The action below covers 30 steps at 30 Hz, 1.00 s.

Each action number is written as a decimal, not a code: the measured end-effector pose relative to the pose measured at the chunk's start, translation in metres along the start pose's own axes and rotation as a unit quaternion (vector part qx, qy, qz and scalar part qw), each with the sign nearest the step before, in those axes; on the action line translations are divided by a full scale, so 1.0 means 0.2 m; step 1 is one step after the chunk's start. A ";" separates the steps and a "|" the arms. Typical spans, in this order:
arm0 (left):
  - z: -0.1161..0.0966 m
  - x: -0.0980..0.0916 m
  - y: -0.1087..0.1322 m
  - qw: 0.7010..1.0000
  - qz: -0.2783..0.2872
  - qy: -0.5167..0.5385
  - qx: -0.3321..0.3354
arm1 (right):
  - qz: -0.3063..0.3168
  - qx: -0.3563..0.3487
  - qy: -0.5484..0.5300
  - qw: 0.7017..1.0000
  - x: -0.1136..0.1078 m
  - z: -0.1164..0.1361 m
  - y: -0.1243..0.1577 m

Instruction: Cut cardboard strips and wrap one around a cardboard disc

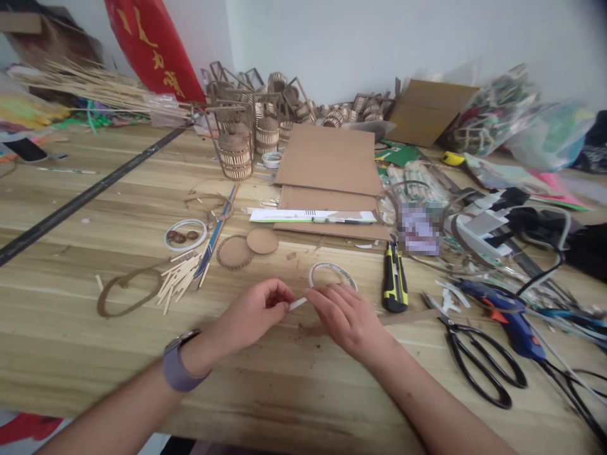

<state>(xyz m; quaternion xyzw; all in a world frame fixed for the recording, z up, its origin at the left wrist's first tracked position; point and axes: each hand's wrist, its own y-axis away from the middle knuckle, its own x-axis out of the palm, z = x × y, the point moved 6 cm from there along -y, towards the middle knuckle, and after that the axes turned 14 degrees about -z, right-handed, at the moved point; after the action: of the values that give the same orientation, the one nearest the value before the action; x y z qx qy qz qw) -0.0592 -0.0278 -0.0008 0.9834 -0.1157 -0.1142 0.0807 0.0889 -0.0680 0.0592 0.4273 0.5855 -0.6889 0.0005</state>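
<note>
A small white strip (298, 304) spans the gap between my two hands over the wooden table (265, 385). Its left end is pinched between the thumb and fingers of my left hand (258, 311). At the other end, the closed fingers of my right hand (348, 316) cover the strip. Just behind my right hand lies a roll of white tape (333, 266), partly hidden by the fingers. A brown strip (408, 316) runs out to the right from beneath my right hand. Two round cardboard discs (262, 241) (234, 251) lie beyond my left hand.
Black scissors (484, 360), a blue glue gun (509, 319) and a yellow-black cutter (394, 278) lie at the right. Thin sticks (177, 278) and a brown loop (128, 294) are at the left. Cardboard sheets (329, 158) and small baskets (236, 155) stand farther back.
</note>
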 end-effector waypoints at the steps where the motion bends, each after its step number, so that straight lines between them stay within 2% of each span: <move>1: 0.00 0.00 0.00 1.000 0.001 0.005 -0.003 | 0.000 -0.001 -0.002 1.000 0.00 0.00 0.00; 6: 0.00 -0.01 0.00 1.000 -0.007 0.003 -0.012 | -0.005 -0.003 -0.004 1.000 -0.01 0.00 0.00; 15: -0.07 -0.03 0.02 0.994 -0.054 -0.089 0.042 | -0.001 -0.001 -0.008 1.000 -0.01 0.01 -0.01; 30: -0.05 -0.04 0.01 0.983 -0.084 -0.150 0.069 | 0.007 -0.034 -0.023 0.999 -0.02 0.03 -0.02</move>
<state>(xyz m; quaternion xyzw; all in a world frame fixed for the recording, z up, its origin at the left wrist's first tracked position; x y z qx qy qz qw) -0.0657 -0.0268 0.0117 0.9644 -0.0509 -0.2591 -0.0152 0.0853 -0.0734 0.0649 0.4151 0.6050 -0.6786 0.0337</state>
